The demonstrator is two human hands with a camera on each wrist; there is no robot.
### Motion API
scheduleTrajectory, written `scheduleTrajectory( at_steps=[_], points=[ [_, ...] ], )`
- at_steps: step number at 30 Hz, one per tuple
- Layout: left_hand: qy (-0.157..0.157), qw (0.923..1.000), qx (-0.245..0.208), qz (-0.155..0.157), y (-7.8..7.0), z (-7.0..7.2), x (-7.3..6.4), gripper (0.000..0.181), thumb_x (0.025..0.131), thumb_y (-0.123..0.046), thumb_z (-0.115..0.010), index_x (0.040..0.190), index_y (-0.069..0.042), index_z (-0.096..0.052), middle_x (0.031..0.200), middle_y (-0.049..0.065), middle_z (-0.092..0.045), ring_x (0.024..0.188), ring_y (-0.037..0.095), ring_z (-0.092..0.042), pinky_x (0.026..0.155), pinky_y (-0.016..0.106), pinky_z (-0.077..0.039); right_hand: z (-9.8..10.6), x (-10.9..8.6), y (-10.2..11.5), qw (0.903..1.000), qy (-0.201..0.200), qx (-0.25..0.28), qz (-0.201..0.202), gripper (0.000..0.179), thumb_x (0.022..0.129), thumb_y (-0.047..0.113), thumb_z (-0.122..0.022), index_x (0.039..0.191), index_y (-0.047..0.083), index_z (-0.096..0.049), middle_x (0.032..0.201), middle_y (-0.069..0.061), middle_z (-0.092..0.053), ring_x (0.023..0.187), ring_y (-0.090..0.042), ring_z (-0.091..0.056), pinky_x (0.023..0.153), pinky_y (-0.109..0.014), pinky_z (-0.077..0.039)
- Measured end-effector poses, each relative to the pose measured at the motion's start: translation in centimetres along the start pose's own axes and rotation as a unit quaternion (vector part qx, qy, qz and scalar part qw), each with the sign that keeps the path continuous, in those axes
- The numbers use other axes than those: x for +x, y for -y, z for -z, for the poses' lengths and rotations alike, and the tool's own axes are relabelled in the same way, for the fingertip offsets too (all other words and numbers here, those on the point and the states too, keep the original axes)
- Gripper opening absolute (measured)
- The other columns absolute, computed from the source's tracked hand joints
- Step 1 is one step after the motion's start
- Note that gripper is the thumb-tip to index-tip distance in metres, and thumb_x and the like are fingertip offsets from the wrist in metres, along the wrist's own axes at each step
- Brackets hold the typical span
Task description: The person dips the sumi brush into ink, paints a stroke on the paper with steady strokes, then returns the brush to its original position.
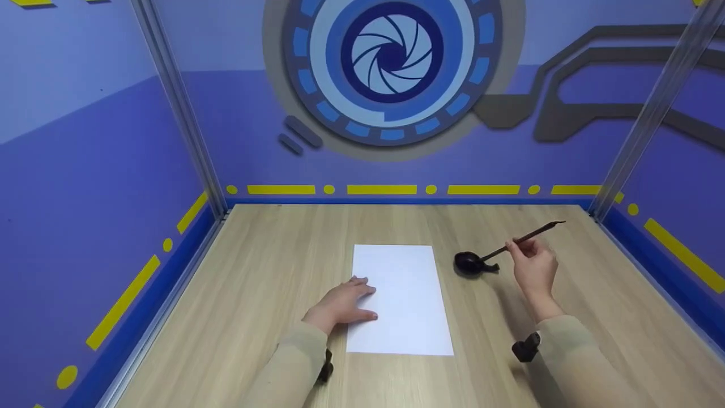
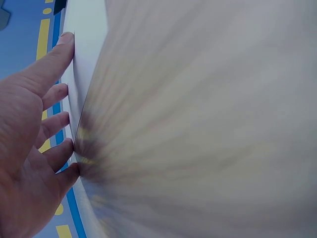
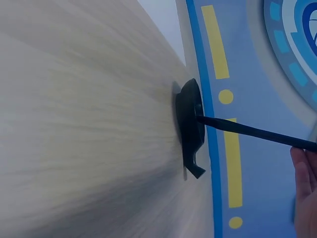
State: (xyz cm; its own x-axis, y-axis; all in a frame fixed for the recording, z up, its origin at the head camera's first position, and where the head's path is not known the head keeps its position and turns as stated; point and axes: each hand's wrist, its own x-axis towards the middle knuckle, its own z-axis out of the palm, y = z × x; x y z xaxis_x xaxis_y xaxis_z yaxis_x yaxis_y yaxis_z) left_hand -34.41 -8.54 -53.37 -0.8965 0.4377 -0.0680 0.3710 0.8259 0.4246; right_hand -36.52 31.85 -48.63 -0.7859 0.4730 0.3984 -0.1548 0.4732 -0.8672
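Note:
A white sheet of paper (image 1: 402,300) lies on the wooden table. Across its left edge rests my left hand (image 1: 340,306), fingers spread and fingertips on the sheet; the left wrist view shows the same hand (image 2: 29,129) side-on. My right hand (image 1: 534,266) pinches a dark calligraphy brush (image 1: 527,236) between thumb and fingers, partway along the handle. The brush slants down to the left, its tip end inside a small black ink dish (image 1: 467,264) with a curved stub handle. In the right wrist view the dish (image 3: 188,114) hides the bristles.
The wooden tabletop (image 1: 255,272) is bounded by blue-purple printed walls (image 1: 238,130) at the back and both sides. Metal posts (image 1: 181,102) stand at the back corners. The ink dish sits just right of the paper's upper half.

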Motion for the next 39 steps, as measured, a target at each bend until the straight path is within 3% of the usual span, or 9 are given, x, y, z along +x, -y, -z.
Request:
scheduleTrajectory(
  at_steps=[5,10,13,18,24,32,39],
  points=[
    [0.002,1.0,-0.005,0.005,-0.1,0.0,0.0,0.065,0.091,-0.046,-0.076,0.146,-0.016,-0.058,0.163,0.008,-0.044,0.155,0.034,-0.034,0.127,0.05,-0.033,0.2,-0.1,-0.2,0.9998,0.012,-0.014,-0.012,0.026,0.096,0.026,-0.074,0.107,0.003,-0.074,0.082,0.016,-0.07,0.073,0.013,-0.059,0.07,-0.008,-0.045],
    [0.001,1.0,-0.001,0.005,-0.1,0.0,-0.1,0.065,0.091,-0.045,-0.076,0.146,-0.015,-0.059,0.163,0.009,-0.044,0.155,0.034,-0.034,0.127,0.05,-0.033,0.3,-0.1,-0.3,0.9995,0.018,-0.025,0.0,0.026,0.096,0.026,-0.074,0.109,0.004,-0.075,0.094,-0.001,-0.076,0.074,0.015,-0.059,0.07,-0.006,-0.045],
    [0.001,1.0,0.001,0.004,-0.1,0.1,-0.1,0.065,0.091,-0.046,-0.076,0.146,-0.015,-0.059,0.163,0.009,-0.044,0.155,0.034,-0.034,0.127,0.05,-0.033,0.5,0.0,-0.2,0.9994,0.019,-0.029,0.008,0.024,0.096,0.024,-0.074,0.108,0.003,-0.075,0.096,-0.005,-0.077,0.073,0.017,-0.059,0.069,-0.006,-0.045],
    [0.001,1.0,0.003,0.001,-0.1,0.1,-0.1,0.065,0.092,-0.046,-0.076,0.146,-0.015,-0.058,0.163,0.009,-0.044,0.155,0.034,-0.034,0.127,0.05,-0.033,0.9,0.2,0.2,0.9994,0.013,-0.03,0.01,0.023,0.097,0.023,-0.073,0.109,0.003,-0.075,0.088,0.009,-0.074,0.072,0.017,-0.058,0.066,-0.007,-0.045],
    [0.001,1.0,-0.002,-0.006,0.0,0.1,-0.2,0.065,0.092,-0.045,-0.076,0.146,-0.014,-0.058,0.163,0.01,-0.044,0.155,0.035,-0.034,0.127,0.05,-0.032,0.8,0.3,0.6,0.9993,-0.02,0.007,0.03,0.023,0.096,0.022,-0.074,0.106,0.001,-0.074,0.077,0.03,-0.062,0.07,0.016,-0.059,0.064,-0.007,-0.045],
    [-0.004,0.9999,0.009,-0.012,0.1,0.0,-0.1,0.064,0.091,-0.045,-0.076,0.145,-0.013,-0.059,0.161,0.011,-0.046,0.154,0.036,-0.036,0.126,0.051,-0.033,0.2,0.1,0.0,0.9996,-0.018,0.021,-0.01,0.024,0.094,0.024,-0.077,0.1,0.002,-0.07,0.071,0.03,-0.065,0.068,0.012,-0.063,0.065,-0.01,-0.046],
    [-0.001,1.0,0.005,-0.008,0.1,0.0,-0.2,0.065,0.092,-0.046,-0.075,0.145,-0.014,-0.058,0.162,0.01,-0.045,0.155,0.035,-0.035,0.127,0.05,-0.033,0.5,0.1,-0.5,0.9985,-0.016,-0.01,-0.052,0.027,0.093,0.033,-0.077,0.093,0.008,-0.066,0.064,0.033,-0.061,0.065,0.008,-0.058,0.062,-0.016,-0.043]
  ],
)
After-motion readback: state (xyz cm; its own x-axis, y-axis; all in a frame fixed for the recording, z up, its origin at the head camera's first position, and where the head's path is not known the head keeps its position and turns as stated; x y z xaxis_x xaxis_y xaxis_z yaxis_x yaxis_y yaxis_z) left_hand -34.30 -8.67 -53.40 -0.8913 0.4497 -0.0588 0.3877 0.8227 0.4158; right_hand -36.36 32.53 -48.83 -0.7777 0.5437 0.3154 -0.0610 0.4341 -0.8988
